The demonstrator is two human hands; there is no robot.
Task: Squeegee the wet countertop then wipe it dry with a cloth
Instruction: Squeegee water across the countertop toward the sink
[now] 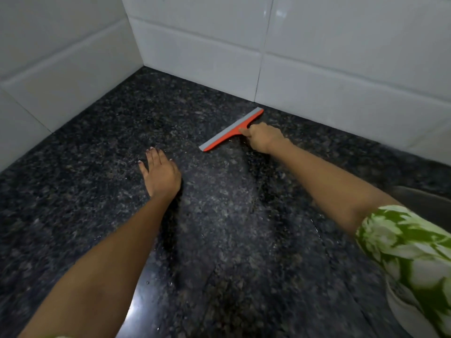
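Countertop of dark speckled granite filled almost the whole view, and it met white tiled walls on the left side and on the far side, so a corner was formed at the far left. On the left part of the stone, the left hand lay flat with the palm down, its fingers stretched out and slightly apart, holding nothing. The bare left forearm reached to it from the near left edge. Between the two arms the surface looked paler and streaked, with some small drops and a bright reflection near the front edge; whether this band was wet or already scraped could not be told for sure. Further right and farther away, the squeegee rested on the countertop with its long blade set diagonally, the far end of the blade just beside the far wall. The blade was grey along its left edge and orange behind it. The right hand was closed tightly around the short orange handle, most of which was hidden inside the fist. The right forearm came from the near right, where a sleeve with a green and white pattern covered the upper arm. Behind this sleeve, at the right edge, a dark grey object was partly visible, but it was too hidden to name.
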